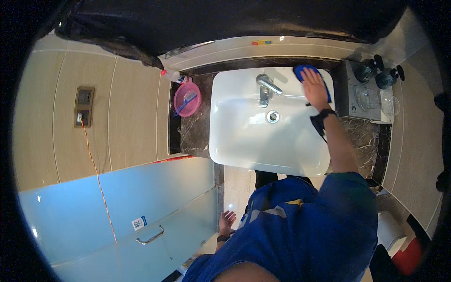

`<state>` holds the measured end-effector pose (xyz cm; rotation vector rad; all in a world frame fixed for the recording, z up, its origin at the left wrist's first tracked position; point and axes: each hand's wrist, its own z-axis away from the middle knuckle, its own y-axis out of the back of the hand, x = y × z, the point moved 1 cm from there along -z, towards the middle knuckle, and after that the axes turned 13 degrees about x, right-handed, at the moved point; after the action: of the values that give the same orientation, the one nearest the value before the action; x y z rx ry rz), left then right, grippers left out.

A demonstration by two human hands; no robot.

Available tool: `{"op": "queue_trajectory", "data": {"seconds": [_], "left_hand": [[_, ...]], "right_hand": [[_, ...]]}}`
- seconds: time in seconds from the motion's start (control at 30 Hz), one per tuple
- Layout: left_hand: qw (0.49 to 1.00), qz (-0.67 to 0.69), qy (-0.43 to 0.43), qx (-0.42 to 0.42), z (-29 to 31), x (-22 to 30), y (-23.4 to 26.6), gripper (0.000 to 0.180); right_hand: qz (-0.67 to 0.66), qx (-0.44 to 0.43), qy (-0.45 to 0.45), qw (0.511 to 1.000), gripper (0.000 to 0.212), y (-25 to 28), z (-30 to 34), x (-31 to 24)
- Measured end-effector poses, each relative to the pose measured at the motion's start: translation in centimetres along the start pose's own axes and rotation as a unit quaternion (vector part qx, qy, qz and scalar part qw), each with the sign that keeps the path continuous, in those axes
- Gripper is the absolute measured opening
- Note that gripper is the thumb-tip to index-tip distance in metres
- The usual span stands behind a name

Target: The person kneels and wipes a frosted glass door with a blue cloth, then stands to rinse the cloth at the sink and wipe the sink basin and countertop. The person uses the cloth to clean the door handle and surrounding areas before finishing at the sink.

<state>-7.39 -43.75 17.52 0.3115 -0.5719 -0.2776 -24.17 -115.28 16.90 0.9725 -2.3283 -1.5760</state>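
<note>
My right hand [314, 88] lies flat with its fingers stretched and spread, pressing a blue cloth [300, 69] onto the back right corner of the white sink [235, 141]. Part of the cloth is hidden under the palm and shows again along the sink's right rim. A dark band circles the right wrist, and a dark piece with a thin cord [318, 125] shows beside it, its kind unclear. To the left of the hand stands the chrome faucet [266, 84], above the metal drain [273, 116]. Low at my left side, away from the sink, hangs my left hand [227, 222], open and holding nothing.
On the dark stone counter [195, 129] at left are a pink basin [181, 101] with a blue-handled brush [188, 100], and a clear bottle [174, 76]. At right, dark pump bottles [365, 73] and glasses [364, 98] stand by a grey box [345, 91]. A glass door [117, 197] is lower left.
</note>
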Motion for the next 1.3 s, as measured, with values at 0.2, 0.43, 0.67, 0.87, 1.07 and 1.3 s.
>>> {"op": "queue_trajectory", "data": {"seconds": [0.2,0.43,0.67,0.87,1.07,1.3], "left_hand": [[0.999,-0.036,0.006,-0.021,0.1,-1.0,-0.5,0.056],[0.995,-0.037,-0.03,-0.089,-0.6,-0.6,-4.0,0.059],[0.994,-0.014,-0.074,-0.079,0.0,1.4,-4.3,0.06],[0.999,0.009,-0.01,-0.032,0.3,-2.4,-0.9,0.058],[0.993,-0.071,0.087,-0.022,-0.5,-6.5,0.3,0.054],[0.999,0.03,0.015,-0.04,-0.2,-1.4,-1.2,0.055]], "right_hand": [[0.021,0.034,-0.044,0.998,0.046,1.0,2.4,0.8],[-0.146,-0.06,0.003,0.987,0.053,0.2,3.4,-6.0],[-0.186,-0.162,0.175,0.953,0.082,3.2,0.9,-2.6],[-0.05,-0.219,0.134,0.965,0.1,5.4,1.7,0.1],[0.032,-0.104,0.172,0.979,0.066,2.9,3.4,-4.2],[-0.032,-0.057,0.318,0.946,0.059,0.1,1.7,-7.1]]}}
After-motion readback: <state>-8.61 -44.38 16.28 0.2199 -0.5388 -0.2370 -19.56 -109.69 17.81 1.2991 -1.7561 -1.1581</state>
